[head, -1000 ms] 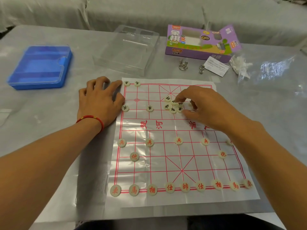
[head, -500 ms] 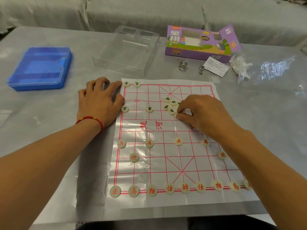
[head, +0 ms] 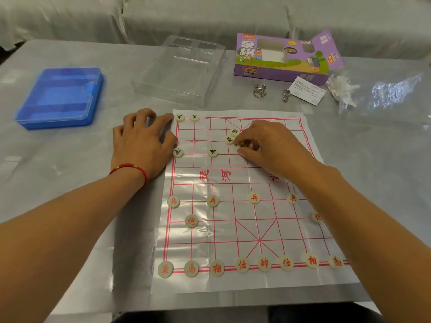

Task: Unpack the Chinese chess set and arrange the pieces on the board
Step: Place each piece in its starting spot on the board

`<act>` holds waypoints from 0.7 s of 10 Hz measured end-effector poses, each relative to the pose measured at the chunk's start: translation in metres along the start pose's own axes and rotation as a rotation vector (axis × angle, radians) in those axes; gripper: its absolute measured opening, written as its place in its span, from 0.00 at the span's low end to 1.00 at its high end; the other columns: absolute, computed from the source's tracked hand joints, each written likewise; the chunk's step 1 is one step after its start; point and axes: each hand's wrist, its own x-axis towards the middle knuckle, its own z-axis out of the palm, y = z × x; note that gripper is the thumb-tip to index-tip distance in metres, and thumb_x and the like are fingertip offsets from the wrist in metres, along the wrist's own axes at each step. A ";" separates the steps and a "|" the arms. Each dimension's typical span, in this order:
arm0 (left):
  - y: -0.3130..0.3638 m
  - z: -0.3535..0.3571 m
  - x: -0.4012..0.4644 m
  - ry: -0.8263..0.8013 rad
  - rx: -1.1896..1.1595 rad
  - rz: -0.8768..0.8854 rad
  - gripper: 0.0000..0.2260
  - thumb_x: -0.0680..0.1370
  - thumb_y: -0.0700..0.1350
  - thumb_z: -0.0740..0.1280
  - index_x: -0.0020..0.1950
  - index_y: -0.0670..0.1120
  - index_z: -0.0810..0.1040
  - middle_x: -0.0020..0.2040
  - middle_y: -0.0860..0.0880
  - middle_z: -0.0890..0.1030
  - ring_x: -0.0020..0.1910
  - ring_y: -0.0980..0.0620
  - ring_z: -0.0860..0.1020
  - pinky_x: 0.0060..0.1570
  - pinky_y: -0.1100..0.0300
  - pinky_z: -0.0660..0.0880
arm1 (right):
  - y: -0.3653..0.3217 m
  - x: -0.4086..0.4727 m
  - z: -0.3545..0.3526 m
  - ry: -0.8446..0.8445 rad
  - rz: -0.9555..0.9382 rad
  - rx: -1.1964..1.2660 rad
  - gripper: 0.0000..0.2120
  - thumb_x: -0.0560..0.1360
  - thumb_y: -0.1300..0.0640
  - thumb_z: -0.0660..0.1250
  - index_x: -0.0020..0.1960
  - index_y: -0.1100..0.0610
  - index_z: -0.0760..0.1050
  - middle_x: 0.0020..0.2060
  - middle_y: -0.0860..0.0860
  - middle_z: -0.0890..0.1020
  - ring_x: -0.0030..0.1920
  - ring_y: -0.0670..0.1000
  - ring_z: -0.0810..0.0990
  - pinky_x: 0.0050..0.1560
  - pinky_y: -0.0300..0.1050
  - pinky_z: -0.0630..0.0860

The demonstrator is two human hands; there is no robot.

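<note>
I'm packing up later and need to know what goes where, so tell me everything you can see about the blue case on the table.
The blue case is a flat, roughly square plastic box with a clear lid over a blue base, closed as far as the picture shows. A notch is cut into the lid near its right edge. It lies flat on the grey table at the far left, apart from the board and both hands. Nothing touches it, and no pieces show inside.

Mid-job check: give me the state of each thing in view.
board: flat, unfolded
red pieces: near rows set
black pieces: mostly heaped, few placed
left hand: pressing board edge
right hand: curled over heap
purple box: flap open
blue case: closed
</note>
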 end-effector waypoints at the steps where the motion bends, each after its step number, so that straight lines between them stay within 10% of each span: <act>1: -0.001 0.001 0.001 -0.003 0.000 -0.002 0.23 0.81 0.61 0.53 0.75 0.59 0.64 0.71 0.50 0.66 0.71 0.44 0.62 0.69 0.43 0.61 | 0.002 0.002 -0.001 0.024 0.018 0.030 0.15 0.77 0.49 0.70 0.63 0.48 0.80 0.54 0.48 0.81 0.48 0.47 0.77 0.54 0.42 0.77; 7: 0.000 0.001 0.001 -0.005 -0.009 -0.006 0.22 0.81 0.62 0.54 0.74 0.60 0.65 0.71 0.49 0.66 0.72 0.43 0.63 0.69 0.42 0.61 | 0.005 -0.013 -0.013 -0.070 -0.005 -0.066 0.17 0.76 0.48 0.71 0.64 0.48 0.78 0.58 0.47 0.80 0.53 0.47 0.75 0.55 0.43 0.75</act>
